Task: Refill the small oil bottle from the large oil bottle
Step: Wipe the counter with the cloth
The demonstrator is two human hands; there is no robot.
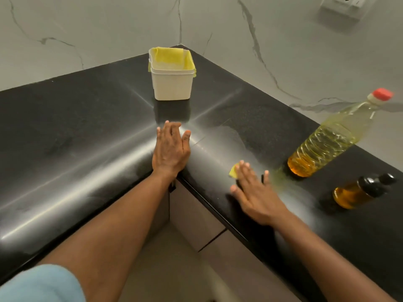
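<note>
The large oil bottle [327, 140], clear plastic with a red cap and yellow oil, stands on the black counter [87, 131] at the right. Just in front of it stands the small oil bottle [357, 191], amber with a black cap on. My right hand [255, 190] lies flat with fingers spread, pressing on a small yellow cloth [233, 171] whose corner shows past the fingertips, left of both bottles. My left hand [171, 147] rests flat on the counter at its inner corner and holds nothing.
A white plastic tub [172, 83] with a yellow cloth draped over its rim stands near the back corner. Marble walls meet behind it, with a wall socket [342, 6] at top right. Grey cabinet fronts [196, 214] run below the counter edge.
</note>
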